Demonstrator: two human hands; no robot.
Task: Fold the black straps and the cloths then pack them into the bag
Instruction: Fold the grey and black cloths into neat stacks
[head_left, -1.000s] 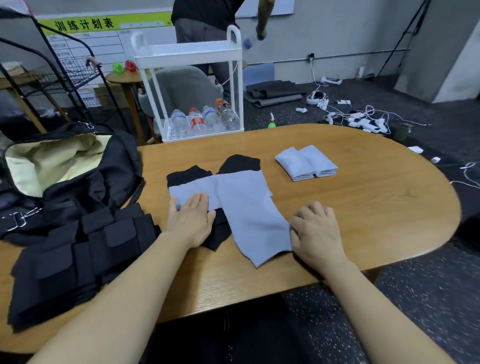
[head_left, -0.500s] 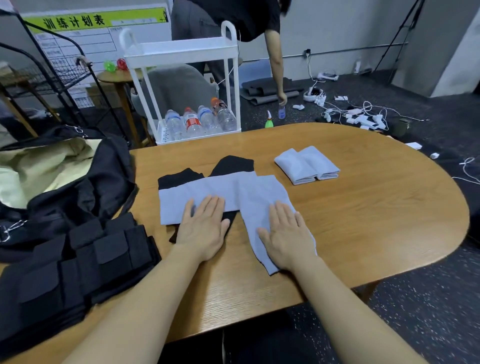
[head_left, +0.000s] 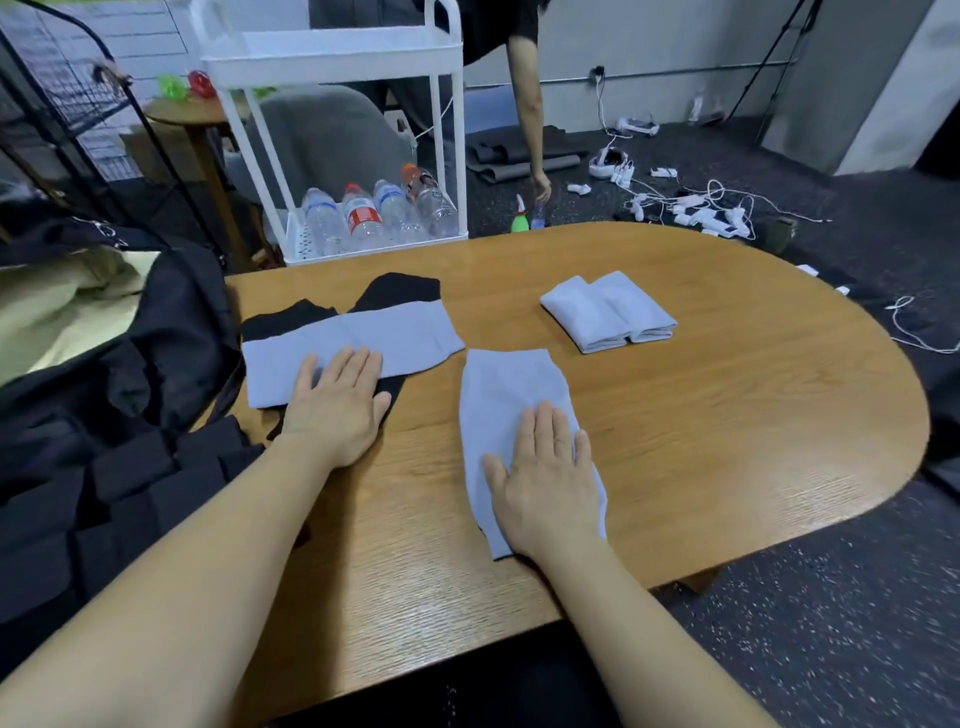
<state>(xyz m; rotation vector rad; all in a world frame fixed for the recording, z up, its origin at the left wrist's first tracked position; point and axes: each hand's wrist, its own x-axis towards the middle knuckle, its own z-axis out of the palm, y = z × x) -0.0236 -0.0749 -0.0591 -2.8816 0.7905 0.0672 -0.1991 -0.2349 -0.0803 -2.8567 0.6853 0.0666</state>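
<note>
I see even indoor light, soft glare on table (head_left: 701, 415), fisheye bending at edges, slight blur lower right.

Left hand (head_left: 335, 402), right hand (head_left: 543, 475) flat, palms down

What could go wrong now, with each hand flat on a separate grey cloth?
1. The right hand presses its cloth near the table edge; sliding it nearer may drop it.
2. The left hand presses a cloth lying over black fabric; folding may bunch both together.

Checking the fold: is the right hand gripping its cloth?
No, the right hand lies flat with straight fingers on the grey cloth.
</note>
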